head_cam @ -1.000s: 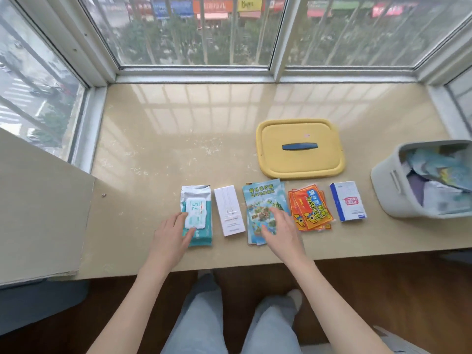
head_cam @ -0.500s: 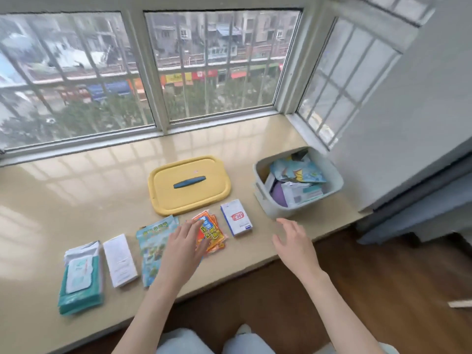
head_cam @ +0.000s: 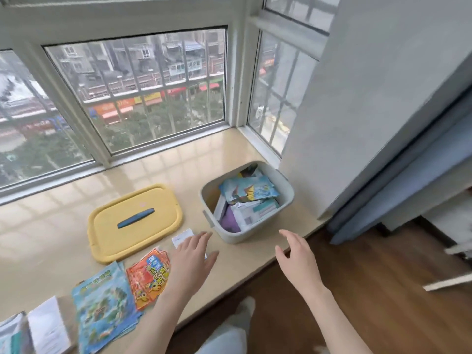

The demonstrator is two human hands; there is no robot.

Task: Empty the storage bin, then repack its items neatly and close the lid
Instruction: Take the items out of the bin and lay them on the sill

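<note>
On the windowsill (head_cam: 204,162), at the far left edge, lies a teal wipes pack (head_cam: 10,335), partly cut off. A white box (head_cam: 48,328) is just beside it, then a blue booklet (head_cam: 104,310), then a fan of orange packets (head_cam: 149,277). The yellow lid (head_cam: 132,221), handle up, lies flat at 12 o'clock from the packets.

The left hand (head_cam: 191,261) is palm down with its fingers straight and spread, holding nothing. It covers most of a small white carton (head_cam: 182,237); whether it touches the carton cannot be told. The storage bin (head_cam: 258,231) stands uncovered at about 1 o'clock from this hand, near its fingertips but apart from them. Inside the bin are blue pouches (head_cam: 249,191) on top, white packets (head_cam: 252,213) below and something purple (head_cam: 229,222).

The right hand (head_cam: 298,256) hangs over the sill's front edge, fingers loose and spread, gripping nothing. The bin sits at about 11 o'clock from it, near but not touching.
</note>
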